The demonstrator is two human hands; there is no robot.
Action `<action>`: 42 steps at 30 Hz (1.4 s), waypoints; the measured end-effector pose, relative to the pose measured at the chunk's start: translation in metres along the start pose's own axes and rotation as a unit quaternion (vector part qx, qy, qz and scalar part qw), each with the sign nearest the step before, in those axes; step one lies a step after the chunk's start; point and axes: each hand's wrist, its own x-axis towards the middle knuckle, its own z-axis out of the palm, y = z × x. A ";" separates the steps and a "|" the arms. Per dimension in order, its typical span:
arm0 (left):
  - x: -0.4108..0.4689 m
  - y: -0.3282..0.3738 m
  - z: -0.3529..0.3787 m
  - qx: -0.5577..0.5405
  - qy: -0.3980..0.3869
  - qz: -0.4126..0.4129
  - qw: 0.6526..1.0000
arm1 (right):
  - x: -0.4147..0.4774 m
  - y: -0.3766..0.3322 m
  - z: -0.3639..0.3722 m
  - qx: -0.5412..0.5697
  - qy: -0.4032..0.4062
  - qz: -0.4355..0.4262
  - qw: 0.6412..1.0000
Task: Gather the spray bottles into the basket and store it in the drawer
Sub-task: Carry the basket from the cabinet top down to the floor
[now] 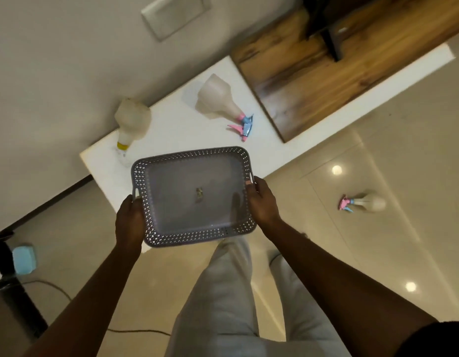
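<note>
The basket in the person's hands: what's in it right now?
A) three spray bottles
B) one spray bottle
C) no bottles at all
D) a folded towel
C: the basket holds no bottles; two bottles lie on the white surface and one on the floor.

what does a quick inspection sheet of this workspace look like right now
surface: white counter against the wall, a wood top adjoining it
job's things: grey basket with no bottles in it, only a small scrap; yellow-capped bottle and pink-and-blue trigger bottle on the counter; a third spray bottle on the floor; no drawer seen
clutter: light blue object on the floor at left
grippers: left hand and right hand each grip a basket end
cables: one cord trails over the tiles
surroundings: glossy tiled floor, dark stand on the wood top
</note>
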 end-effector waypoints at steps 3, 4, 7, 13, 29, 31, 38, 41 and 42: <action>-0.035 0.022 0.028 0.027 -0.036 0.052 0.998 | -0.013 0.029 -0.047 0.050 0.060 0.015 0.997; -0.048 0.029 0.043 0.039 -0.055 0.072 0.995 | -0.018 0.041 -0.066 0.065 0.083 0.021 0.994; -0.087 0.046 0.092 0.069 -0.103 0.107 0.986 | -0.033 0.087 -0.124 0.111 0.143 0.042 0.983; -0.159 0.068 0.193 0.124 -0.173 0.214 0.953 | -0.057 0.175 -0.211 0.190 0.236 0.099 0.948; -0.147 -0.073 0.530 0.304 -0.253 0.288 0.872 | 0.029 0.506 -0.253 0.325 0.259 0.222 0.882; -0.128 -0.093 0.563 0.319 -0.258 0.283 0.867 | 0.053 0.540 -0.243 0.331 0.256 0.232 0.878; -0.079 -0.139 0.636 0.348 -0.254 0.276 0.859 | 0.117 0.615 -0.214 0.327 0.250 0.255 0.875; -0.064 -0.151 0.659 0.359 -0.251 0.290 0.851 | 0.139 0.635 -0.206 0.322 0.254 0.259 0.874; -0.059 -0.153 0.664 0.362 -0.249 0.295 0.849 | 0.145 0.640 -0.204 0.322 0.254 0.260 0.874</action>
